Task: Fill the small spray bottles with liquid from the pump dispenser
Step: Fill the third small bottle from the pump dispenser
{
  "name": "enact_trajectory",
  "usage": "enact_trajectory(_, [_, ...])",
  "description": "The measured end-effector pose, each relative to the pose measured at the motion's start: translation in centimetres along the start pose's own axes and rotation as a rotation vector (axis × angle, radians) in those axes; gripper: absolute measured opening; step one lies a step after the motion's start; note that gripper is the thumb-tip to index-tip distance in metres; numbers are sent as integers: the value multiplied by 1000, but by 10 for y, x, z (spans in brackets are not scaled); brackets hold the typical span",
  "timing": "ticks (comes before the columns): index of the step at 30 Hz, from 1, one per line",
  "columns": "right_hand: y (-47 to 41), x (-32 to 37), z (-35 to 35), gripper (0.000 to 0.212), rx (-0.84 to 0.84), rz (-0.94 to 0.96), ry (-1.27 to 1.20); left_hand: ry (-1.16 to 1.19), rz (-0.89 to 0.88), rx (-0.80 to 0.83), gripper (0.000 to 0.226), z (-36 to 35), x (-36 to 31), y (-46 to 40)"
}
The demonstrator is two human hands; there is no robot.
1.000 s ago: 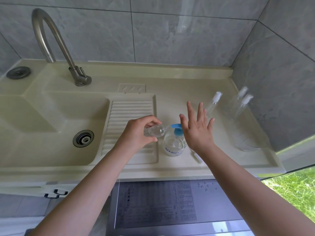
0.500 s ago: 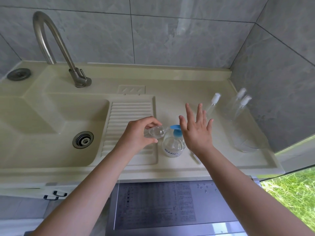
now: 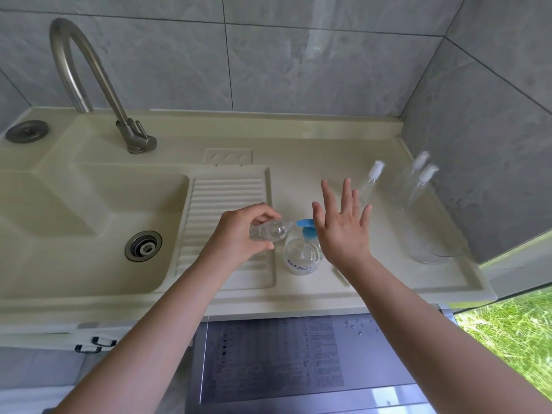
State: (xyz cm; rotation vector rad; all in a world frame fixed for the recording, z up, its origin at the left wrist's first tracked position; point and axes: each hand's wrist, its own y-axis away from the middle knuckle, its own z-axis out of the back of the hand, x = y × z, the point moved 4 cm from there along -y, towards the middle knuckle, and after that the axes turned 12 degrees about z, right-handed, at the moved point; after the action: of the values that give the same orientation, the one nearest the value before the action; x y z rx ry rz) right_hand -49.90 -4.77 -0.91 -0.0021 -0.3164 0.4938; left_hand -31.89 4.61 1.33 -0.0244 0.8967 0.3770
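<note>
Little has moved since the earlier frame: both hands hold their places over the desk [image 3: 373, 282]. Left hand [image 3: 239, 234] grips a small clear bottle [image 3: 270, 231] with curled fingers, tilted on its side, neck toward the blue nozzle of the pump dispenser [image 3: 302, 255]. Right hand [image 3: 343, 231] has its fingers spread and straight above the pump head. Three capped spray bottles [image 3: 418, 186] stand near the right wall.

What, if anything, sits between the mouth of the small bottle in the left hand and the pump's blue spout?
Nothing visible. The left hand holds the small bottle tilted, its mouth right at the blue spout of the pump dispenser. The open right hand is over the pump head, not in the gap.
</note>
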Motion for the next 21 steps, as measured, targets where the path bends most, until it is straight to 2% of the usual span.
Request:
enact_trajectory(7, [-2,-2,3,65,18,-26,-116,0,-10,0,51,-1,0,0])
enact_trajectory(15, [-1,0,0,60,46,-8,-17,1,5,-2,50,-1,-1,0])
enact_trajectory(19, [-7,-6,1,75,61,42,-34,-2,-5,1,51,-2,-2,1])
enact_trajectory(21, [-8,-7,-1,102,75,72,-46,2,-4,2,51,-2,-3,2])
